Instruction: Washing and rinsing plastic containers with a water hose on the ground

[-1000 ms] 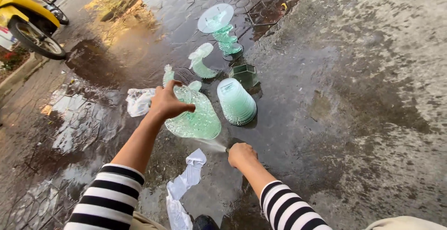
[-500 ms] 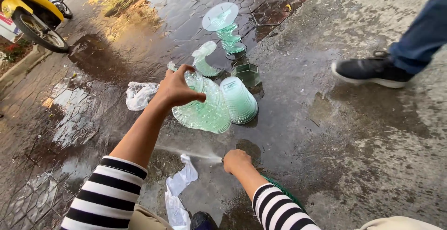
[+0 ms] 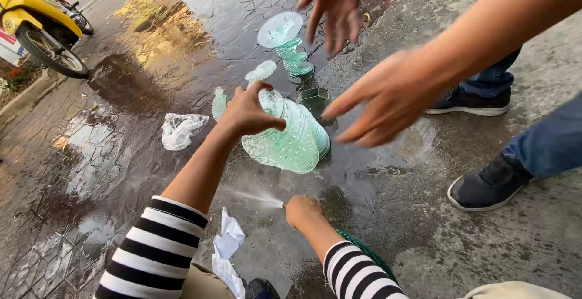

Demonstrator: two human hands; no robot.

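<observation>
My left hand grips the rim of a pale green ribbed glass shade, holding it tilted above the wet ground. My right hand is closed on a green hose end, from which a thin jet of water sprays to the left. Another green shade lies just behind the held one. More green glass pieces stand farther back on the wet paving. Another person's two open hands reach in from the upper right, above the shades.
The other person's dark shoes and jeans stand at the right. A yellow motorbike is parked at the top left. A crumpled plastic bag lies left of the shades, white paper near my knees. Puddles cover the paving.
My left hand has lifted and tilted the green shade. Another person has stepped in from the right and reached both hands over the glass. My right hand keeps spraying.
</observation>
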